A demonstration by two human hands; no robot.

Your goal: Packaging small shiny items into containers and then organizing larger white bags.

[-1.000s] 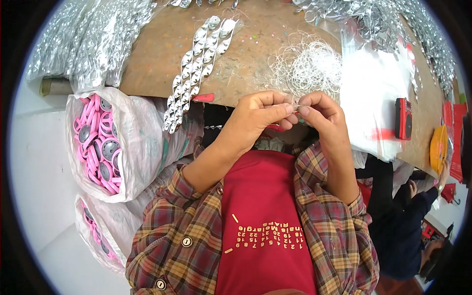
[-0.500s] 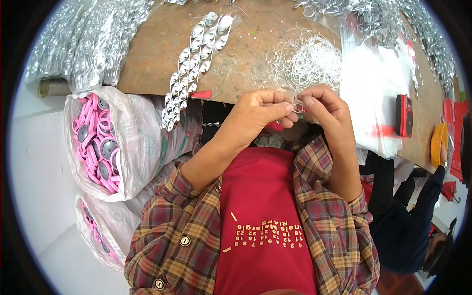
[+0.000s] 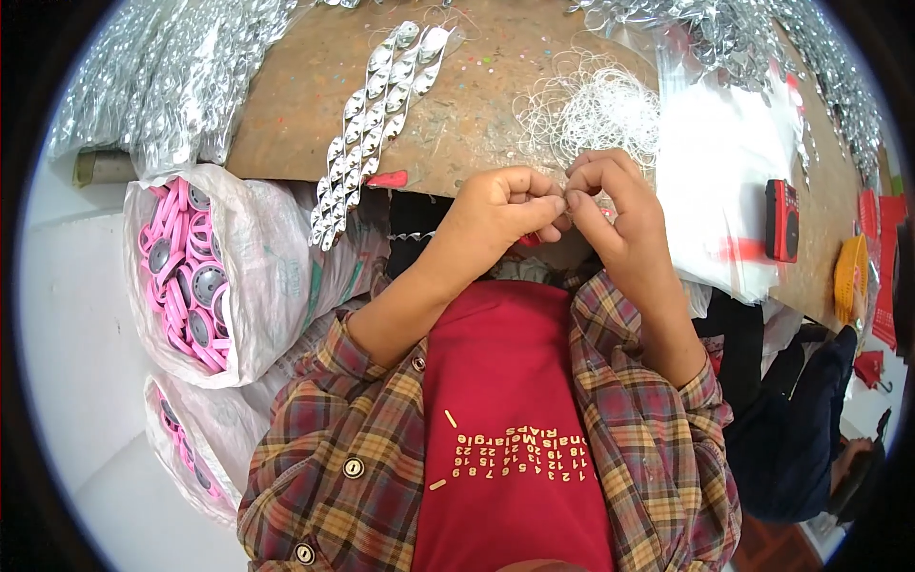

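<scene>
Your left hand [image 3: 500,212] and right hand [image 3: 610,205] have scarcely shifted over the past second, fingertips pinched together at the counter [image 3: 286,105] edge, so the fiddly joining work looks to be ongoing. Both grips close on a tiny piece, likely thread from the white tangle [image 3: 591,105] just beyond; it is too small to identify. A silver strip [image 3: 376,114] lies left.

A small craft workshop is showing here: a worn brown worktable [image 3: 477,105] is lying just beyond the hands, heaps of silver foil pieces [image 3: 162,86] are piling up at their far left, and sacks of pink-rimmed discs [image 3: 191,276] are sitting left.
</scene>
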